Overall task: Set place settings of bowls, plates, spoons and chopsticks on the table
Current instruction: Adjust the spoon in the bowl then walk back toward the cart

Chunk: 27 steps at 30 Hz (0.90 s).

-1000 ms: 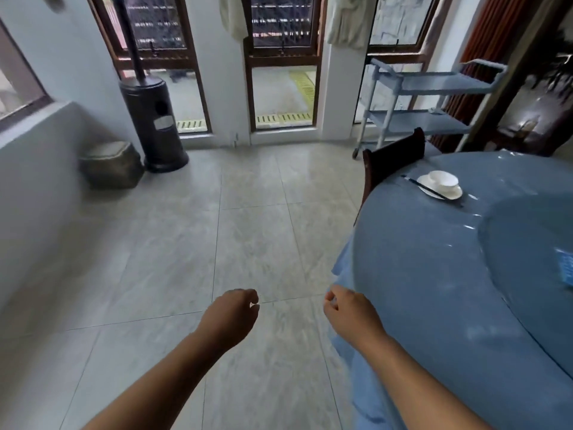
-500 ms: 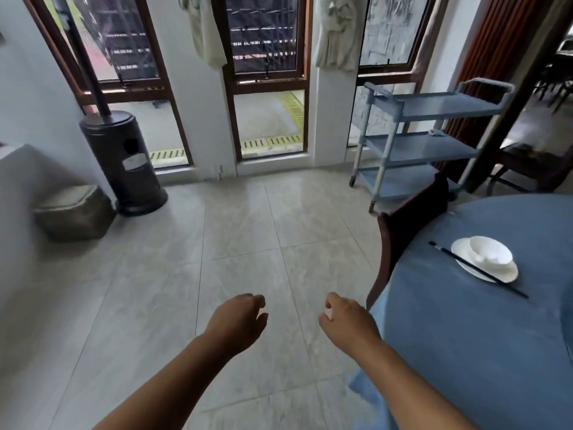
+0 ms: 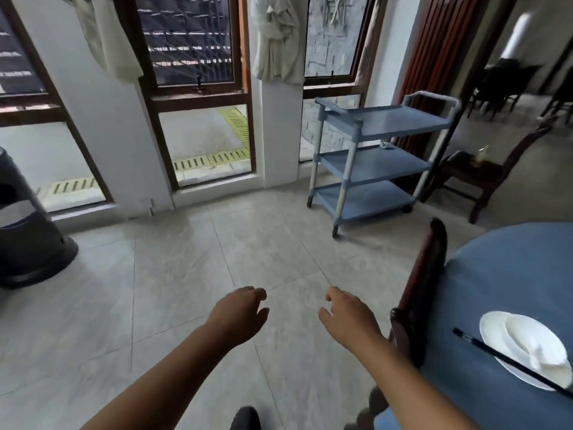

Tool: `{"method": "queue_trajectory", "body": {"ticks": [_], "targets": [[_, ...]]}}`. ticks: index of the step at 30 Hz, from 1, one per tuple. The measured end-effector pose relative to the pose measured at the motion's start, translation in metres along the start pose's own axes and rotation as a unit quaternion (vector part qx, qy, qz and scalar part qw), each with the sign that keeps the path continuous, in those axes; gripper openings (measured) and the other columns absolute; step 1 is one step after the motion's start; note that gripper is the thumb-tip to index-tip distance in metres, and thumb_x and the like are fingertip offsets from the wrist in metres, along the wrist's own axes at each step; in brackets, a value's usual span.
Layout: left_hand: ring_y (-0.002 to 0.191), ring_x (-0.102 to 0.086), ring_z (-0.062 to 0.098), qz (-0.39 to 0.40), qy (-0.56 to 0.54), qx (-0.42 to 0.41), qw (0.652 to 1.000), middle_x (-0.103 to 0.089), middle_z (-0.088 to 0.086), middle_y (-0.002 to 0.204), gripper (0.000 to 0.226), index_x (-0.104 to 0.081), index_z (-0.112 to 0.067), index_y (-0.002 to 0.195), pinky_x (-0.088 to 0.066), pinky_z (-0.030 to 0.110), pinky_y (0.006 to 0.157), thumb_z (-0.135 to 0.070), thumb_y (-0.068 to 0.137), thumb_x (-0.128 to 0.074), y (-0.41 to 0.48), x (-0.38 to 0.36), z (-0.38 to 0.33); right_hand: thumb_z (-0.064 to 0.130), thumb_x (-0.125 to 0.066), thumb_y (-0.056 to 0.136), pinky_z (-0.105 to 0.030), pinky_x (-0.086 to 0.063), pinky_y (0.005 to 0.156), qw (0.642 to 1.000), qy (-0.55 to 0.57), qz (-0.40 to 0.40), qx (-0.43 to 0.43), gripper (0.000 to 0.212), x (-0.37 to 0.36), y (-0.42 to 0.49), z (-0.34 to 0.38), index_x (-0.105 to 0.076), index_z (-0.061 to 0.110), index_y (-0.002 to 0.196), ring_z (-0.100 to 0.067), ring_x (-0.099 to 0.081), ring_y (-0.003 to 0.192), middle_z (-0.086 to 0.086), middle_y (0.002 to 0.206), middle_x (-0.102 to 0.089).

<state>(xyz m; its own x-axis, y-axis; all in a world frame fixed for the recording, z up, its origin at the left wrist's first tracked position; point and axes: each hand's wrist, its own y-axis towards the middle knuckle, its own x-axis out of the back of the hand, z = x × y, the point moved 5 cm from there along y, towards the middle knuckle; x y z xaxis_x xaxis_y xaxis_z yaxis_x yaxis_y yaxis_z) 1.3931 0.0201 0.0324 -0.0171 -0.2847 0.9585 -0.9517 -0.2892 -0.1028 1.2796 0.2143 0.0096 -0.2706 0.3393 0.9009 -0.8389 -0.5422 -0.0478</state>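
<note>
Step in hand: judged from the empty hands and the one finished setting, the person is between settings and needs more tableware.
Left hand (image 3: 238,315): held out over the floor (image 3: 186,274), its fingers (image 3: 259,295) loosely curled and holding nothing.
Right hand (image 3: 348,318): also over the floor, just left of the chair (image 3: 424,283); its fingers (image 3: 333,294) hang relaxed and slightly apart, holding nothing.
Task's things: a white plate (image 3: 493,327) sits near the edge of the blue-clothed desk (image 3: 502,274), with a white bowl (image 3: 527,339) on it. Black chopsticks (image 3: 496,356) lie slanted across the plate's near rim.
Spoon: something pale lies in the bowl, but it is too blurred to call a spoon.
Cart (image 3: 387,119): a blue three-shelf trolley stands by the windows. Its shelves look almost bare apart from a small item on the middle one, so the supply may be elsewhere.
Doing it well: carry the plate and bowl as a stack held from below with both hands, with the spoon and chopsticks on top or pinched separately.
Placement: copy the finished setting, putting the plate near the desk's edge in front of a chair and the chopsticks on the same side.
Risk: the chair back stands close to the right forearm and could catch a loaded hand.
</note>
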Motion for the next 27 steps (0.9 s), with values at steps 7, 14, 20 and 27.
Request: {"method": "queue_trajectory", "body": {"ticks": [7, 14, 20, 27], "targets": [[0.115, -0.062, 0.02, 0.057, -0.006, -0.156, 0.986, -0.065, -0.002, 0.124, 0.039, -0.057, -0.023, 0.132, -0.052, 0.034, 0.092, -0.038, 0.097, -0.053, 0.21, 0.022, -0.036, 0.046, -0.055, 0.084, -0.029, -0.05, 0.068, 0.977, 0.081, -0.087, -0.175, 0.023, 0.05, 0.112, -0.044, -0.055, 0.029, 0.101, -0.011, -0.058, 0.08, 0.013, 0.092, -0.059], [0.108, -0.064, 0.024, 0.085, 0.044, -0.351, 0.932, -0.064, 0.0, 0.121, 0.04, -0.055, -0.022, 0.133, -0.054, 0.036, 0.088, -0.039, 0.097, -0.051, 0.347, 0.017, -0.181, 0.037, -0.056, 0.088, -0.027, -0.044, 0.06, 0.923, 0.057, -0.216, -0.314, 0.015, 0.116, 0.131, -0.153, -0.054, 0.025, 0.096, -0.014, -0.056, 0.077, 0.008, 0.092, -0.062], [0.108, -0.064, 0.023, 0.117, 0.063, -0.481, 0.867, -0.066, 0.001, 0.119, 0.037, -0.057, -0.021, 0.131, -0.054, 0.039, 0.09, -0.037, 0.097, -0.05, 0.388, -0.023, -0.312, 0.037, -0.056, 0.092, -0.032, -0.05, 0.078, 0.852, 0.064, -0.281, -0.437, 0.025, 0.128, 0.098, -0.253, -0.058, 0.02, 0.111, -0.023, -0.064, 0.096, 0.002, 0.104, -0.065], [0.099, -0.066, 0.029, 0.225, 0.106, -0.607, 0.755, -0.069, 0.006, 0.104, 0.024, -0.061, -0.016, 0.103, -0.054, 0.04, 0.083, -0.035, 0.094, -0.049, 0.37, -0.092, -0.439, 0.033, -0.061, 0.09, -0.029, -0.047, 0.077, 0.714, 0.148, -0.341, -0.593, 0.027, 0.097, 0.01, -0.298, -0.06, 0.019, 0.113, -0.021, -0.065, 0.093, 0.003, 0.094, -0.068]]}}
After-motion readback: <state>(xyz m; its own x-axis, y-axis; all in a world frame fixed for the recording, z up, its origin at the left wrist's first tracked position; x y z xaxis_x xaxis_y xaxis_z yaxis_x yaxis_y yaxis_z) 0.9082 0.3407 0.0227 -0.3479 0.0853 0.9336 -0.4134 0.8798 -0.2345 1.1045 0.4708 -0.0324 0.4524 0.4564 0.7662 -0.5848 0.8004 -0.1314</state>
